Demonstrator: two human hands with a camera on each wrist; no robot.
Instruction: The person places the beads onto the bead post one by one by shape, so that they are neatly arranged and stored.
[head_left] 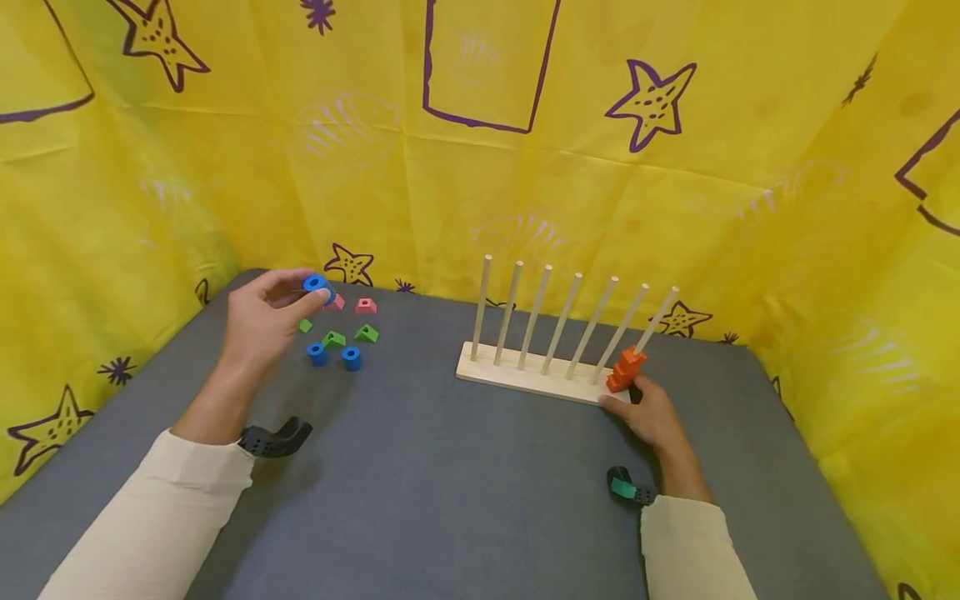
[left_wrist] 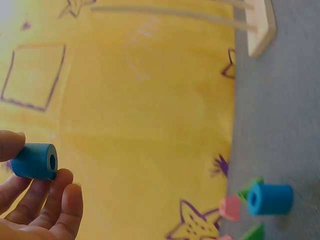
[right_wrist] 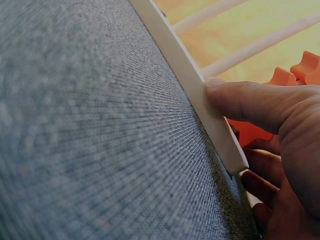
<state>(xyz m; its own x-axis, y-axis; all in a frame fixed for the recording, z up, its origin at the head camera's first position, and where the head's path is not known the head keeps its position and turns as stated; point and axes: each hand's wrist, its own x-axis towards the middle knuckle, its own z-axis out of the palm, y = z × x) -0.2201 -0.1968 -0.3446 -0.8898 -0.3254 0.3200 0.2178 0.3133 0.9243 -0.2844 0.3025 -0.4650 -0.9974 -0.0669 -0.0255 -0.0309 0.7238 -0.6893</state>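
My left hand (head_left: pixel 258 321) pinches a blue cylinder bead (left_wrist: pixel 34 161) with a hole through it, raised above the table at the left. Below that hand lie two more blue beads (head_left: pixel 352 359), green triangular beads (head_left: pixel 367 333) and pink beads (head_left: pixel 366 306). A wooden peg rack (head_left: pixel 525 380) with a row of upright pegs stands to the right of the middle. Orange star-shaped beads (head_left: pixel 626 371) are stacked on its rightmost peg. My right hand (head_left: pixel 651 412) grips the right end of the rack's base, its thumb (right_wrist: pixel 250 100) on the front edge and its fingers behind the end.
The dark grey table (head_left: pixel 435 475) runs back to a yellow curtain (head_left: pixel 450 192) printed with starfish, which also hangs along both sides. A black strap device (head_left: pixel 277 439) sits on the left wrist, another (head_left: pixel 628 487) on the right.
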